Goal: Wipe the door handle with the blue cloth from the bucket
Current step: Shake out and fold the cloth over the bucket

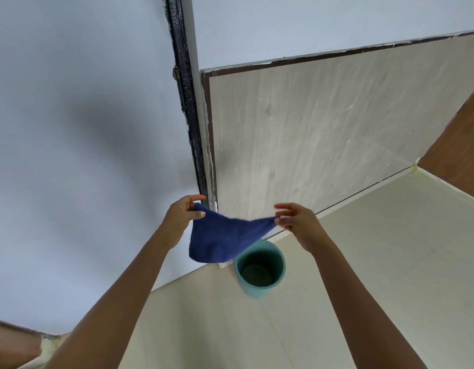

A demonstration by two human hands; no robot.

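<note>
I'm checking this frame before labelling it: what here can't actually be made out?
- Door handle: not in the head view; the door runs past the frame's right edge.
- Bucket: its far rim is covered by the blue cloth; whether it holds water is unclear in the dark inside.
- Left hand and right hand: the fingertips pinching the cloth's corners are motion-blurred.
- Object at the lower left corner: cut off by the frame edge.

Bucket (259,270) mouth open below; door (310,134) close ahead.
</note>
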